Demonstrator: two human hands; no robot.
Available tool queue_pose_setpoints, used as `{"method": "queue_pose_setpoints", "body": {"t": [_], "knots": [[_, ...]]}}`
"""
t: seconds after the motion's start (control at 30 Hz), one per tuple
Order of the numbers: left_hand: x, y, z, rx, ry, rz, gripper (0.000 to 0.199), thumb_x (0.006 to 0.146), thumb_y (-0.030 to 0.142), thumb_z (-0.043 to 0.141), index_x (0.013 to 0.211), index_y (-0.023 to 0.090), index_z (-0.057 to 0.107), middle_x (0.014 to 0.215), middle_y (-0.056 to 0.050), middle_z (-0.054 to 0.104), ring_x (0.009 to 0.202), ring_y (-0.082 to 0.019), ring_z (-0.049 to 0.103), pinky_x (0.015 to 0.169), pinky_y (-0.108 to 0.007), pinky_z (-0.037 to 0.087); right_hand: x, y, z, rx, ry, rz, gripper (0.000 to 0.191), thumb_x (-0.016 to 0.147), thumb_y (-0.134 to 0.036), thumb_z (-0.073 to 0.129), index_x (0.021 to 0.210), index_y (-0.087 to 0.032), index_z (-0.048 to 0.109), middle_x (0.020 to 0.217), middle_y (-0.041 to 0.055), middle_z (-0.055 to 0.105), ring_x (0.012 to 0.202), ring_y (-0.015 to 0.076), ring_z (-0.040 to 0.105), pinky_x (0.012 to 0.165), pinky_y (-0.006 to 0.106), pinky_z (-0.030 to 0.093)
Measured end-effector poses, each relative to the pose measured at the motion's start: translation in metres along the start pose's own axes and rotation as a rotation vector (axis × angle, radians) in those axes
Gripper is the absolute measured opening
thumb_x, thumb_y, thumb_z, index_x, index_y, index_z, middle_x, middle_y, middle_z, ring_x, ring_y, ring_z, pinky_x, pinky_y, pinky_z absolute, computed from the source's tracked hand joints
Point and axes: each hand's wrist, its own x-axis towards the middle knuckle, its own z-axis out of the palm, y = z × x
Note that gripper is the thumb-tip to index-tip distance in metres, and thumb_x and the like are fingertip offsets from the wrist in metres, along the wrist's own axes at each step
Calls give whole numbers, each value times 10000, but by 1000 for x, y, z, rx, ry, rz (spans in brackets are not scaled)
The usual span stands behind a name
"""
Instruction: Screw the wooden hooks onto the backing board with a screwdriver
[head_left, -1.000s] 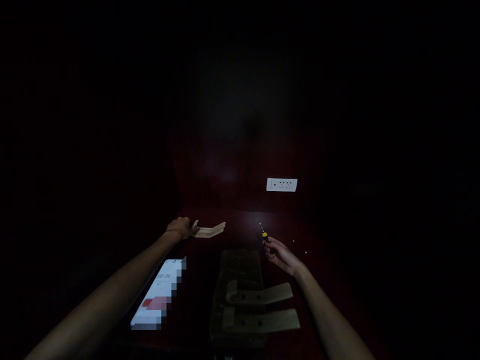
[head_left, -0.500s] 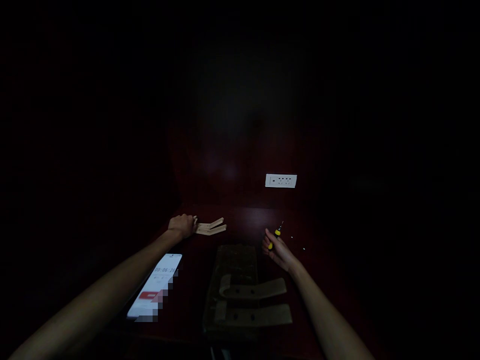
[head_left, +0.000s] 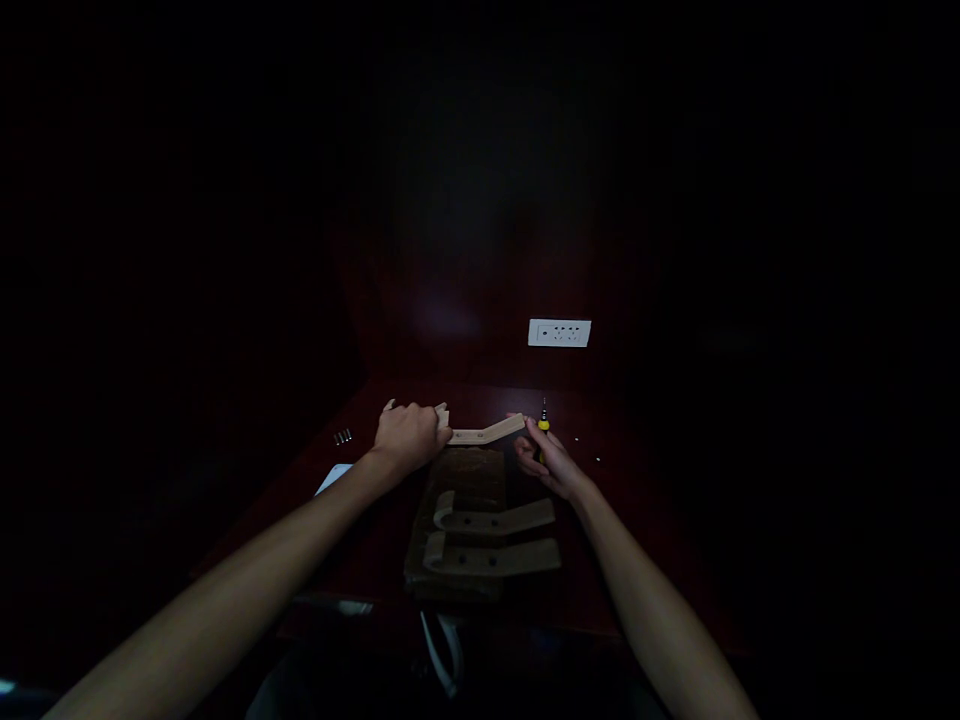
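Observation:
My left hand point(head_left: 409, 437) is closed round a pale wooden hook strip point(head_left: 480, 436), whose two-holed, bent end sticks out to the right. Part of a second wooden strip point(head_left: 442, 413) shows behind that hand. In my right hand point(head_left: 555, 466) is a yellow-and-black screwdriver point(head_left: 544, 426), its thin tip pointing up and away. The right thumb and fingers are at the far end of the held strip; whether they pinch it is unclear. Nearer me, two similar wooden hooks point(head_left: 517, 517) lie across a dark, wrapped block point(head_left: 472, 475).
Several small metal screws point(head_left: 343, 437) lie left on the dark red table. A phone point(head_left: 332, 478) is partly behind my left forearm. Tiny white bits point(head_left: 598, 459) lie at the right. A white socket panel point(head_left: 559, 333) is on the wall. Something white and curved point(head_left: 442, 650) shows below the table edge.
My left hand has moved right with a wooden strip, bringing its end to my right hand. The right hand still has the screwdriver, now more upright. The view has shifted.

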Motion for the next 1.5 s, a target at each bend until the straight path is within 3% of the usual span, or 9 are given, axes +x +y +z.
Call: {"method": "queue_pose_setpoints", "body": {"t": [0.13,0.27,0.37,0.43,0.57,0.73,1.0,1.23,1.5], "knots": [[-11,-6,1,-101,-76,-27,519,788,591,411,841,155,687,878,-160,670,864,-323,623,774,-419,438,-5,-5,6,-10,-17,-107,351,845,-481,499,1005,-177,570,634,-49,514,327,7,171,356,193,109],[-17,-22,11,-382,-105,88,469,813,582,403,764,197,666,828,-97,672,803,-272,627,715,-374,448,-11,-6,11,-74,-3,-155,255,854,-401,493,926,-169,571,599,-56,493,314,9,191,349,194,120],[-18,-30,24,-813,-202,247,396,835,524,444,923,183,625,771,-43,655,709,-183,615,651,-289,454,-19,-7,12,-181,75,-175,223,850,-388,499,865,-172,555,546,-72,433,325,17,214,355,189,142],[-20,-32,31,-1091,-265,264,421,827,488,493,1076,153,552,800,-36,639,694,-152,606,592,-246,452,-25,-11,12,-251,113,-172,223,852,-392,496,853,-175,549,523,-81,384,343,27,239,362,183,160],[-28,-31,39,-1363,-291,288,528,801,435,580,1230,161,438,906,-39,625,751,-141,614,605,-237,474,-39,-19,14,-327,92,-150,226,863,-387,470,849,-176,550,526,-80,351,370,39,260,367,179,157],[-41,-27,49,-1446,-356,383,408,819,375,591,1150,150,509,941,-57,659,872,-163,624,753,-284,493,-50,-20,17,-339,104,-164,241,877,-379,452,861,-167,564,518,-81,356,364,39,238,367,189,150],[-59,-23,58,-1508,-225,316,415,866,367,537,1240,202,468,1247,-69,574,1117,-177,555,967,-340,437,-59,-7,20,-363,175,-68,287,858,-425,488,950,-174,592,535,-67,385,384,56,253,341,190,137],[-68,-21,62,-1380,-132,286,408,879,371,506,1267,246,494,1301,-25,536,1184,-181,505,1026,-353,394,-62,7,19,-317,276,-78,366,860,-511,475,879,-170,608,571,-49,371,443,69,310,391,195,229],[-66,-19,80,-1242,-75,280,379,881,387,493,1235,261,534,1244,-17,581,1152,-197,530,1005,-375,412,-66,14,16,-296,322,-109,310,857,-468,514,823,-174,606,601,-35,390,520,86,357,458,202,265]]}}
